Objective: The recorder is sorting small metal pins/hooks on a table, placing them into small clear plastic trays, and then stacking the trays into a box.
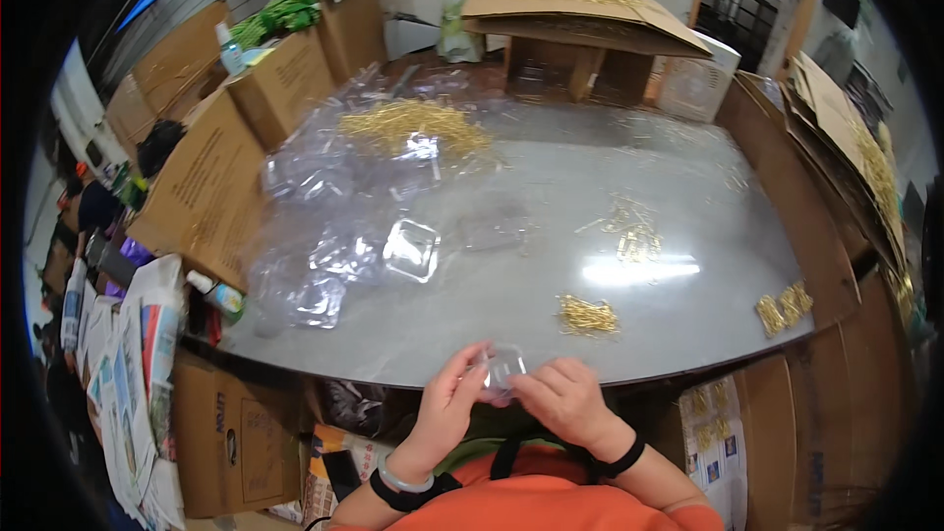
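Just over the table's near edge, a small clear plastic box (505, 364) is held between my two hands. My left hand (450, 401) has its fingers closed on the box's left side. The fingers of my right hand (564, 395) are curled against its right side. Whether anything lies inside the box I cannot make out. Nearest to my right hand, a small heap of thin gold-coloured metal pieces (588, 316) rests on the grey table (472, 305). Empty-looking clear plastic boxes (411, 250) are piled on the table's left side.
A larger gold heap (418, 128) tops the plastic pile. Loose gold pieces (639, 244) are scattered at centre right, and small bundles (784, 309) sit at the right edge. Cardboard boxes (211, 192) line the left, and a cardboard shelf (580, 64) stands behind. A bottle (216, 295) stands front left.
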`<action>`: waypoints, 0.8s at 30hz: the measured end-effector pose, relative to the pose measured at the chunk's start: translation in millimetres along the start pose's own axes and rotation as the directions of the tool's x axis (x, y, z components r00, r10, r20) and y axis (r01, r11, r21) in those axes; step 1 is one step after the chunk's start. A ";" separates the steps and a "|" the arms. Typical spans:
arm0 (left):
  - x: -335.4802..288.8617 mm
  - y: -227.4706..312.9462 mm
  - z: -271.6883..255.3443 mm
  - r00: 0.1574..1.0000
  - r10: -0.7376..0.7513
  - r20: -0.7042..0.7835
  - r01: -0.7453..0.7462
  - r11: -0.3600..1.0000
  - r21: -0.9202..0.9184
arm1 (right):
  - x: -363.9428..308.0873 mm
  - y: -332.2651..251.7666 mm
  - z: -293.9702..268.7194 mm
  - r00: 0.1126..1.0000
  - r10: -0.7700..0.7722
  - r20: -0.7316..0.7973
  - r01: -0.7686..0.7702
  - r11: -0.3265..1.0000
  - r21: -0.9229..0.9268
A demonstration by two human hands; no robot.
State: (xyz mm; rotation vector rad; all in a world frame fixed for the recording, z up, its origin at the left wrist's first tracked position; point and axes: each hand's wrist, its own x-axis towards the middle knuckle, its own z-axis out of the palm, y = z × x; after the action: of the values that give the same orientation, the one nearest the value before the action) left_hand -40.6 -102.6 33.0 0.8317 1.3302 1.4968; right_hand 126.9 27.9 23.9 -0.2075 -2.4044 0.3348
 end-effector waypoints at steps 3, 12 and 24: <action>-2.8 1.5 7.5 1.000 0.001 -0.029 0.000 0.999 0.037 | 2.4 -7.6 0.5 0.998 -0.037 -0.043 0.038 0.999 0.013; -12.6 5.4 13.7 0.996 0.074 0.046 -0.072 0.996 -0.048 | -12.7 -24.1 6.1 0.978 0.037 -0.206 -0.024 0.998 0.066; -16.0 23.1 -7.7 0.991 0.120 -0.065 -0.110 0.985 0.132 | -16.0 -14.5 -18.4 0.942 -0.020 -0.335 -0.001 0.998 -0.063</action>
State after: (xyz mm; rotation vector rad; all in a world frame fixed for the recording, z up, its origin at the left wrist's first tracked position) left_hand -47.1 -119.7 55.7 0.9574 1.4656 1.5567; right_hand 150.2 13.6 31.6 -0.2590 -2.0786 0.2014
